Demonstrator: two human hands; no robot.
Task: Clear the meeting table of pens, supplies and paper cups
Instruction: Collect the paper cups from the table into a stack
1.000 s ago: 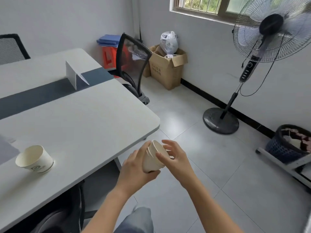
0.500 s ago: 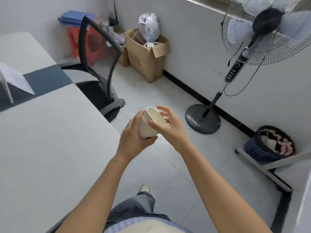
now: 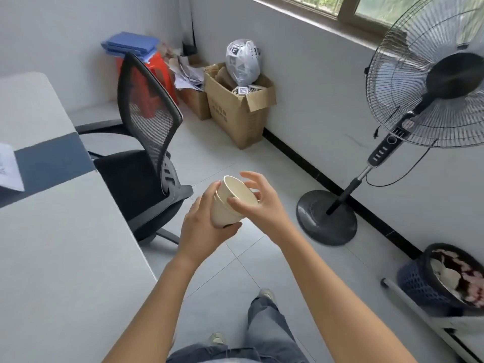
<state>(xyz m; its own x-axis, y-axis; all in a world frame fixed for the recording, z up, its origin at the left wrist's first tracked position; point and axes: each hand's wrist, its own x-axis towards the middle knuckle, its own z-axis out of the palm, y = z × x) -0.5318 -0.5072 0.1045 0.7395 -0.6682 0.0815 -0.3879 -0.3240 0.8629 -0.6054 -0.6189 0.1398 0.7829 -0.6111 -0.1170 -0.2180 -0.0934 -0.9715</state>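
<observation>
A stack of cream paper cups (image 3: 227,203), nested one inside another, is held above the floor in front of me. My left hand (image 3: 204,227) is wrapped around the stack's lower part. My right hand (image 3: 259,203) touches the top cup's rim with thumb and fingers, the other fingers spread. The white meeting table (image 3: 60,258) with a dark grey strip lies to my left, with a folded white paper card (image 3: 7,170) at its left edge. The cups are clear of the table edge.
A black mesh office chair (image 3: 146,153) stands by the table. A standing fan (image 3: 408,121) is at the right wall. A dark blue waste basket (image 3: 429,281) holding trash sits at lower right. Cardboard boxes (image 3: 235,111) and a red stool (image 3: 154,74) fill the far corner.
My view has turned right, away from the table; the lone cup on the table has left the view. Both hands keep the cup stack, now raised slightly and further from the table.
</observation>
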